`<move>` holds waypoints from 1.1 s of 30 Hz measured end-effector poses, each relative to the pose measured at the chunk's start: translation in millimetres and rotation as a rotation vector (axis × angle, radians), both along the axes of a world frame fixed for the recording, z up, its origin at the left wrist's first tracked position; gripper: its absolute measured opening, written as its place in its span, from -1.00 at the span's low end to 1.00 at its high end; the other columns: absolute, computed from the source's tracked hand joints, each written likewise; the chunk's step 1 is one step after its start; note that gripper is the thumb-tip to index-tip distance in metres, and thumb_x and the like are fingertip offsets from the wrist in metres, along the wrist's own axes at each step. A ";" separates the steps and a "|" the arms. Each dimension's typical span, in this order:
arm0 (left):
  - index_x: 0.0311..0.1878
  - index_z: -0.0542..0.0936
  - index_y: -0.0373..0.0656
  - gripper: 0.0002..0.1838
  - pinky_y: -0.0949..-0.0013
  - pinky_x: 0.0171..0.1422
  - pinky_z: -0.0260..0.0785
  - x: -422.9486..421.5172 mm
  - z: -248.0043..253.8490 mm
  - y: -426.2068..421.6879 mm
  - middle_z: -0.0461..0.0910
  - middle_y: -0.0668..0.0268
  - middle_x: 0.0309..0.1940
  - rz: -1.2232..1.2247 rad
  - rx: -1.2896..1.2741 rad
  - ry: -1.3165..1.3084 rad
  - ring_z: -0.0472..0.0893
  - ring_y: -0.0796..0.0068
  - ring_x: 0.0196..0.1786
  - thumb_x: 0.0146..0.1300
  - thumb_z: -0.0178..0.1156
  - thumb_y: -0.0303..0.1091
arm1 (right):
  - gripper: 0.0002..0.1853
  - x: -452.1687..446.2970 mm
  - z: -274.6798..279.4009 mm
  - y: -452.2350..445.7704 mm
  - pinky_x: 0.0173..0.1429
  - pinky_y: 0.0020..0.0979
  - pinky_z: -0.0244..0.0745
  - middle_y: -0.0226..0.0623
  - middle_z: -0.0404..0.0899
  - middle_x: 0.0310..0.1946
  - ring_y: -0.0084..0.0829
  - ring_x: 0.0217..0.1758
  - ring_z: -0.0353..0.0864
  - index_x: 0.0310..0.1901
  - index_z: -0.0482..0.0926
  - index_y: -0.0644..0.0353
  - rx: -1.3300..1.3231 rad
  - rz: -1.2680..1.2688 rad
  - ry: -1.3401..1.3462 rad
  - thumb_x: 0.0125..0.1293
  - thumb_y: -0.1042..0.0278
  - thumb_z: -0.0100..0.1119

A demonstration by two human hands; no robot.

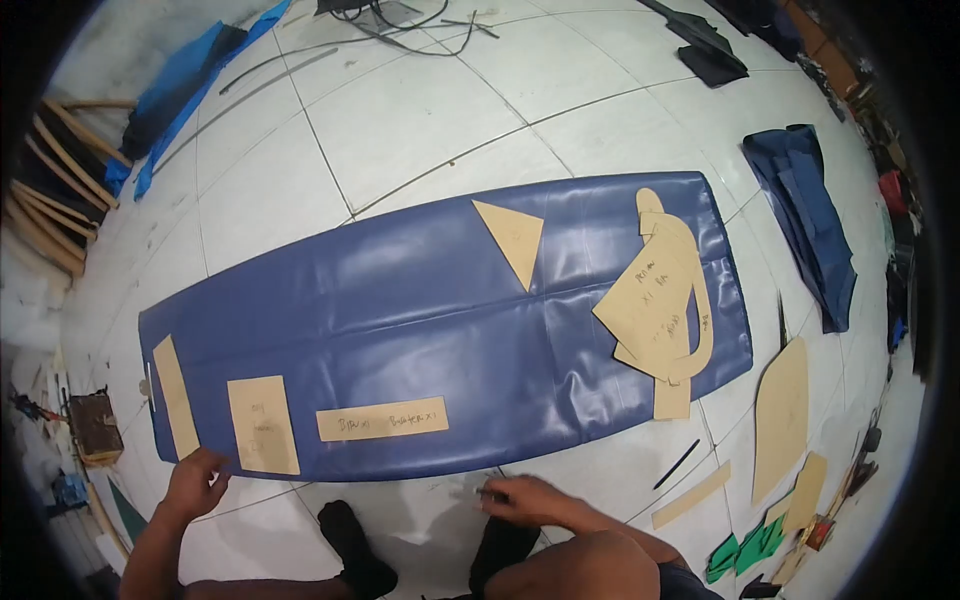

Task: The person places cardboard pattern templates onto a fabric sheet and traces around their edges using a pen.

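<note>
A large blue vinyl sheet [400,290] lies flat on the floor in front of me, with tan cardboard pieces on it. My left hand [196,484] is at its lower left edge, fingertips touching down beside a narrow cardboard strip [177,398], thumb apart. Close by lies a cardboard rectangle [264,440]. To its right is a long labelled strip [383,419]. My right hand [525,499] hovers near the sheet's lower edge, fingers closed around a small dark item that I cannot make out. Farther off are a cardboard triangle [517,240] and stacked, handwritten cardboard patterns [650,300].
A folded dark blue piece of material [800,220] lies at right. More cardboard pieces [782,420], a thin black stick [677,464] and green scraps [745,552] are on the tiled floor. A brown box [95,428] stands at left; black cords [400,25] lie at the top.
</note>
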State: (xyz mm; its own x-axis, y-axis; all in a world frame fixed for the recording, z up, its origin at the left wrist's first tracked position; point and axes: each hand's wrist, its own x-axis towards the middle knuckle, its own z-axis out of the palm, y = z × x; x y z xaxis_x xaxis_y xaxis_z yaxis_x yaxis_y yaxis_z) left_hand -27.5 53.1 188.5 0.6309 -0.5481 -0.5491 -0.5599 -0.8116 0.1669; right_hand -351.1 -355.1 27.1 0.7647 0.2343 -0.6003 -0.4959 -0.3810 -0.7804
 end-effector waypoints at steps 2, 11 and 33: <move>-0.11 0.67 -0.24 -0.77 0.17 -0.19 0.51 8.5 -18.5 22.0 0.64 0.10 -0.30 0.085 -0.051 -0.077 0.66 0.12 -0.26 0.17 0.36 -0.41 | -0.54 -23.0 -10.7 27.9 -0.01 -0.06 0.54 0.02 0.67 -0.23 0.06 -0.12 0.67 -0.04 0.62 0.16 0.036 0.020 -0.006 0.45 -0.15 0.16; -0.04 0.68 -0.26 -0.74 0.26 -0.16 0.49 26.0 -81.0 -38.1 0.65 0.11 -0.25 0.069 -0.319 0.113 0.65 0.25 -0.27 0.27 0.31 -0.34 | -0.69 -70.7 -18.5 88.8 -0.19 -0.07 0.60 -0.17 0.70 -0.31 -0.05 -0.25 0.71 -0.25 0.59 0.11 -0.420 -0.291 -0.349 0.34 0.00 0.26; -0.04 0.69 -0.23 -0.76 0.31 -0.19 0.44 61.3 -126.3 -141.8 0.62 0.17 -0.35 0.059 -0.685 0.252 0.57 0.35 -0.38 0.31 0.26 -0.33 | -0.77 -46.8 -33.8 92.7 -0.29 -0.12 0.60 -0.28 0.65 -0.42 -0.16 -0.33 0.71 -0.31 0.56 0.05 -0.810 -0.316 -0.274 0.17 0.13 0.38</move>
State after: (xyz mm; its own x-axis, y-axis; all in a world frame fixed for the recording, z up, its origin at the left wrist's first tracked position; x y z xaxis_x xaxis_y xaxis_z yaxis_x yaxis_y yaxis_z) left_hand 33.8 -88.7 62.2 0.5700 -0.7894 -0.2278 -0.3961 -0.5069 0.7656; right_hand -397.9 -262.4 -6.7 0.8617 -0.4250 -0.2773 -0.5071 -0.7417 -0.4390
